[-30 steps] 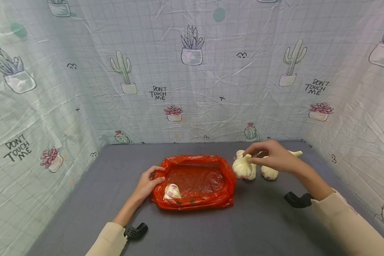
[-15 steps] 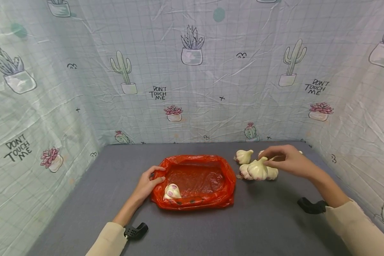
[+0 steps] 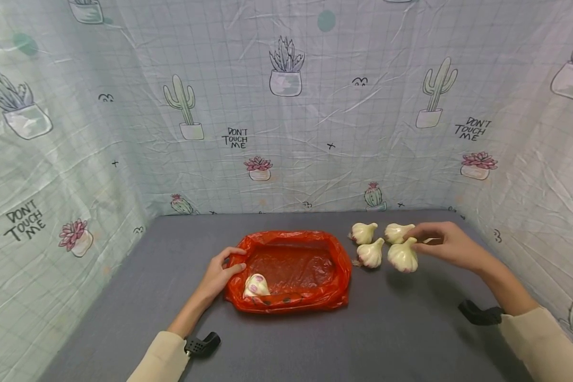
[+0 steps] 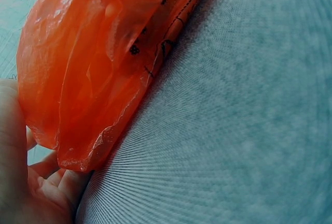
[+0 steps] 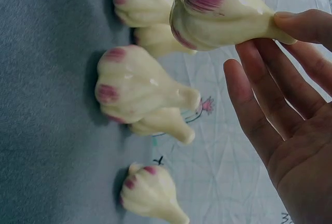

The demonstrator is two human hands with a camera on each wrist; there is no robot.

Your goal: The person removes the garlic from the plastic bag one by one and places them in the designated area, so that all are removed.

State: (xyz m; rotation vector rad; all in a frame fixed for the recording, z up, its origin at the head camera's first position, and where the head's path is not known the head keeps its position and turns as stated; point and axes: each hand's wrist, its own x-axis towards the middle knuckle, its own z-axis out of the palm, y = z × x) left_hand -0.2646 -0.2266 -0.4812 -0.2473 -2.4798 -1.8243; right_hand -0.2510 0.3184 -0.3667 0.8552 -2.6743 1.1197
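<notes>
My left hand [image 3: 219,271] grips the left rim of an open red plastic bag [image 3: 296,306]; in the left wrist view the bag's thin side [image 4: 93,68] bulges beside the thumb. One garlic bulb [image 3: 256,285] lies in the bag's near left corner. With thumb and fingers, my right hand [image 3: 449,246] pinches the stem of another garlic bulb [image 3: 403,258]. This held bulb [image 5: 218,11] hangs off the table in the right wrist view, showing purple streaks. More garlic bulbs [image 3: 370,253] sit behind and left of it, partly hidden by my right hand.
Several garlic bulbs [image 5: 140,89] stand in a loose group on the grey table [image 3: 286,350], right of the bag. A patterned cloth [image 3: 286,122] hangs along the back and both sides. Black wrist devices [image 3: 202,345] are on both wrists.
My right hand has moved right and slightly down with the garlic bulb, away from the bag's right side. The left hand and the bag have stayed in place.
</notes>
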